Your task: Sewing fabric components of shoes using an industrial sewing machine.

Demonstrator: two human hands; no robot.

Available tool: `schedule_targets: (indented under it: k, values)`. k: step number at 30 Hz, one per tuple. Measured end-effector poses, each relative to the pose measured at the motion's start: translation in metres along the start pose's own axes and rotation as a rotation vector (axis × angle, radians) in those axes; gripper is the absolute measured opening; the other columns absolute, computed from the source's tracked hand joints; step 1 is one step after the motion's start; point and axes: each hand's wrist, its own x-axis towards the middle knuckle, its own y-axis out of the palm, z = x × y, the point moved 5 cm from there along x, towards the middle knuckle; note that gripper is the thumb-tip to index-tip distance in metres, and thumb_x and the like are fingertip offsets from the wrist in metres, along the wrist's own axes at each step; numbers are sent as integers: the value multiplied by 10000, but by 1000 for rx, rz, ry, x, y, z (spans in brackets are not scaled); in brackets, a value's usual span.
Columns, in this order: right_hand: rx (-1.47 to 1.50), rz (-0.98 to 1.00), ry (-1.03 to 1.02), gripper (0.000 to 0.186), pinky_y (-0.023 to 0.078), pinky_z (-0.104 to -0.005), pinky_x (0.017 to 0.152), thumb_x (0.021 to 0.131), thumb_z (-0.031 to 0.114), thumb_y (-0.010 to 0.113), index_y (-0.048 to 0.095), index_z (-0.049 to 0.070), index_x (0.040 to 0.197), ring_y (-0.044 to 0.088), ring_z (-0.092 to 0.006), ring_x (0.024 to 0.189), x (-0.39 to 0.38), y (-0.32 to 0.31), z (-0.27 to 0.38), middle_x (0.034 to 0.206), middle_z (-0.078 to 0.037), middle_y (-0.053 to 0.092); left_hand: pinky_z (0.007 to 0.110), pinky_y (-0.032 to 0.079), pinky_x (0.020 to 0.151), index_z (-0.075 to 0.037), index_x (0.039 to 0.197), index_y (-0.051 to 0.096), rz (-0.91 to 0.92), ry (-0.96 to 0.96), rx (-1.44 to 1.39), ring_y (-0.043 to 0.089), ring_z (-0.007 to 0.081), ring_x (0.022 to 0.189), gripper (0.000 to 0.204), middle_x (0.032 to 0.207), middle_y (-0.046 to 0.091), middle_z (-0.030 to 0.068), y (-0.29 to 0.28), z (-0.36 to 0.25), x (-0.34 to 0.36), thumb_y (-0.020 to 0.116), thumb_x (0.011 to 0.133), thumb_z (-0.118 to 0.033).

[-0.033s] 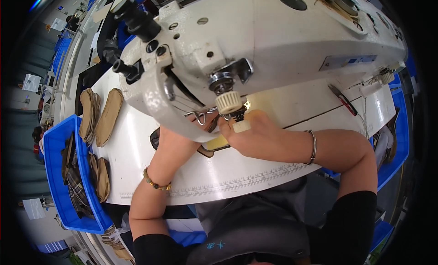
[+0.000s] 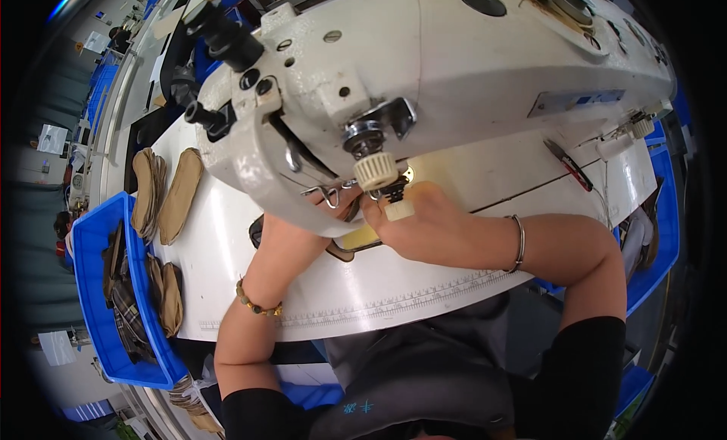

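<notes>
A large off-white sewing machine (image 2: 454,69) covers the upper middle, its cream tension knob (image 2: 375,170) just above my hands. My left hand (image 2: 291,239) reaches under the machine's head, which hides most of its fingers. My right hand (image 2: 424,222) lies close by on the right, fingers curled and pressed together near the needle area. Between the hands shows a sliver of dark material, too covered to name. A dark rounded edge (image 2: 256,229) sticks out left of my left hand. Below the hands is a small brown rounded edge (image 2: 341,251).
Brown sole-shaped pieces (image 2: 180,196) lie on the white table (image 2: 227,288) at left. A blue bin (image 2: 163,368) beside them holds dark and plaid pieces. Red-and-black snips (image 2: 569,166) lie at right, near another blue bin (image 2: 665,247). A ruler strip (image 2: 394,304) follows the front edge.
The machine's metal take-up lever sits lower in its slot, and the head has shifted very slightly. My hands hold nearly the same place.
</notes>
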Motion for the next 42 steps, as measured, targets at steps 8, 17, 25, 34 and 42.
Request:
schedule_targets:
  k: [8, 17, 25, 34, 42]
  values:
    - [-85, -311, -118, 85, 482, -377, 458, 626, 133, 668, 649, 63, 583, 643, -253, 544, -2, -14, 10, 575, -110, 607, 347, 469, 541, -84, 879, 751, 84, -71, -203, 630, 252, 632, 154, 757, 658, 58, -3, 0, 4, 738, 732, -43]
    - [-72, -377, -55, 70, 479, -376, 447, 636, 133, 661, 660, 71, 603, 645, -254, 541, -2, -10, 9, 599, -116, 609, 351, 479, 528, -109, 901, 757, 54, -43, -64, 625, 258, 602, 160, 722, 645, 60, 3, -1, -1, 723, 752, -60]
    - [-6, -419, 12, 81, 478, -374, 450, 660, 130, 662, 647, 59, 622, 646, -251, 547, -3, -17, 5, 643, -116, 611, 352, 486, 535, -109, 909, 752, 95, -81, -22, 621, 258, 604, 145, 693, 618, 59, -2, -8, 3, 725, 767, -103]
    - [-20, -439, 14, 101, 469, -348, 447, 691, 122, 650, 629, 66, 609, 646, -231, 550, -4, -24, 5, 634, -99, 596, 365, 489, 550, -90, 944, 745, 50, -136, -183, 629, 284, 624, 160, 734, 637, 92, -5, -5, 4, 720, 789, -118]
    - [-172, -281, -58, 73, 467, -356, 440, 688, 128, 649, 641, 78, 635, 640, -222, 524, -5, -17, 7, 582, -81, 604, 289, 447, 642, -2, 988, 728, 183, -327, -630, 587, 215, 694, 209, 755, 619, 104, -2, 18, -5, 612, 819, 43]
